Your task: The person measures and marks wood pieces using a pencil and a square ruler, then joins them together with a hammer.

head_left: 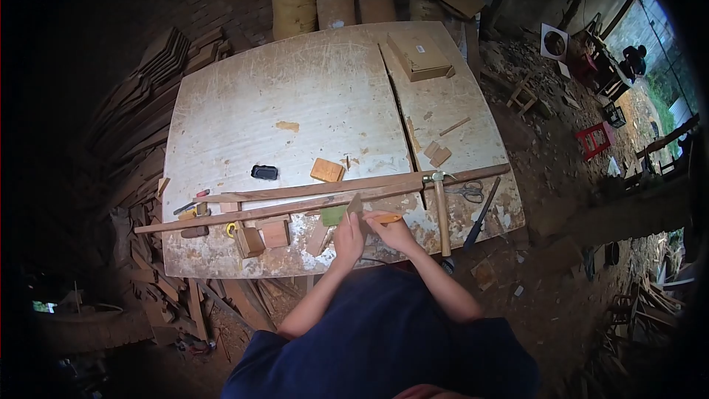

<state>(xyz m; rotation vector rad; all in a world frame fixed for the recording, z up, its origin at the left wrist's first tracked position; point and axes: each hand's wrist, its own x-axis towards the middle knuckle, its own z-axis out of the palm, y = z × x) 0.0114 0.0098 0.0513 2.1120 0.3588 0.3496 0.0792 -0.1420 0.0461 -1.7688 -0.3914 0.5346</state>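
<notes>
At the near edge of the table, my left hand (348, 240) is closed around a thin, flat brownish piece (355, 205), tilted upward; its material is hard to tell. Close on the right, my right hand (395, 235) grips a slim orange-handled tool (388, 218), whose tip is too small to make out. A green block (333, 216) lies just left of the held piece. Two long wooden strips (288, 207) run across the table beyond both hands. Right of my right hand rests a claw hammer (442, 214), its head on a strip.
Scissors (467, 191) and a dark long-handled tool (481, 214) lie at the right. Wooden blocks (276, 233) sit at the left, near a yellow tape measure (193, 211). Farther back are an orange-brown block (326, 170), a black tray (264, 172) and a cardboard box (419, 56).
</notes>
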